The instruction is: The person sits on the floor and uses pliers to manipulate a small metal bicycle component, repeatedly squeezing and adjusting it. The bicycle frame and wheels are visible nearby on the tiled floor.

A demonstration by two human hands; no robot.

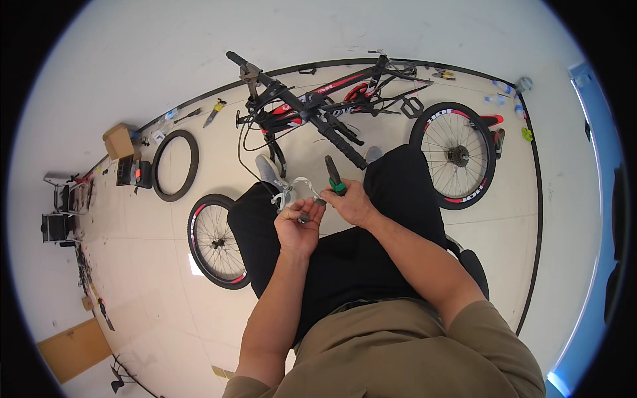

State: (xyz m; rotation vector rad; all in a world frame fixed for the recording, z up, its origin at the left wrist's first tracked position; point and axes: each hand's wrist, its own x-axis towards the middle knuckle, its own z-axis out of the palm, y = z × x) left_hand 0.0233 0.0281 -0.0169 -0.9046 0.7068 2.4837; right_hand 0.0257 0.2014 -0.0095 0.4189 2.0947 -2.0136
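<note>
Between my hands, above my lap, is a silver curved brake caliper [284, 198]. A thin black cable runs from it up to the bicycle handlebar. My left hand [298, 229] is closed round the lower part of the caliper, palm up, with small dark pads by its fingertips. My right hand [353, 204] grips a green-and-black handled tool [336, 180], its dark end pointing up and away; the fingers hide the other end. The right fingertips meet the caliper's right side. Just beyond, the black-and-red bicycle frame [332, 99] stands without wheels.
A wheel with cassette [458, 156] lies at the right, another wheel [217, 242] at the left. Farther left are a loose tyre [176, 166] and a cardboard box [119, 140]. Pliers [443, 75] and plastic bottles [494, 99] lie along the far wall.
</note>
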